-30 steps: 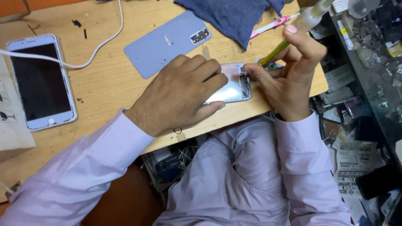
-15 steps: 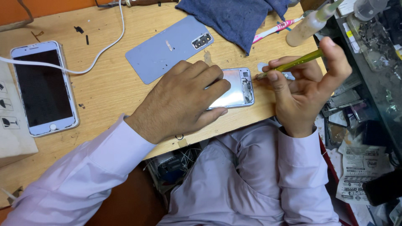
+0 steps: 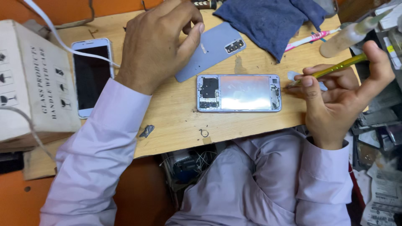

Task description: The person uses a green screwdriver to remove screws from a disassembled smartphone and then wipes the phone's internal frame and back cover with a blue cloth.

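An opened phone (image 3: 238, 93) lies flat on the wooden table (image 3: 176, 125), its circuit board and silver shield showing. My right hand (image 3: 339, 98) is just right of it, gripping a yellow-green tool (image 3: 335, 67) whose tip points at the phone's right end. My left hand (image 3: 157, 39) is lifted over the table's back left, fingers curled, above the near end of the detached blue back cover (image 3: 213, 50). It holds nothing that I can see.
A white phone (image 3: 91, 75) with a white cable (image 3: 67, 46) lies at the left beside a cardboard box (image 3: 33, 83). A dark blue cloth (image 3: 268, 21), a pink toothbrush (image 3: 310, 39) and a squeeze bottle (image 3: 347, 35) sit at the back right. Small metal bits (image 3: 147, 130) lie near the front edge.
My left hand has lifted off the opened phone and moved back and left toward the back cover. The phone is now fully uncovered. My right hand still holds the tool.
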